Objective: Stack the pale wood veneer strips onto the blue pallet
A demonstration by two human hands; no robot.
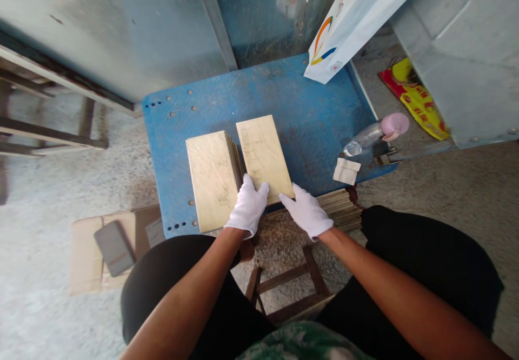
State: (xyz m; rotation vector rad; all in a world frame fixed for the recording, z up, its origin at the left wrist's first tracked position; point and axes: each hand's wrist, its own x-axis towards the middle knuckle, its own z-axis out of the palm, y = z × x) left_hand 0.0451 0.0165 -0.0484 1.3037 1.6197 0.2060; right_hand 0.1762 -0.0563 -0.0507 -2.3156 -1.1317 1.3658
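A thin cream rectangular board [265, 149] with grey smudges lies at a slant over the blue table. My left hand [248, 206], in a white glove, grips its near left corner, with the thumb on top. At the near right corner my gloved right hand [307, 212] pinches the board's edge. The fingers below the board are hidden. Just left of it, close to my left hand, stands a neat stack of similar boards [213, 179].
The blue table [174, 154] has holes near its edges. On its right are a clear bottle with a pink lid [367, 135] and a folded cloth [346, 171]. A white bag [344, 30] stands behind. More boards [340, 208] are below the near edge. A phone-like slab [114, 247] lies on cardboard.
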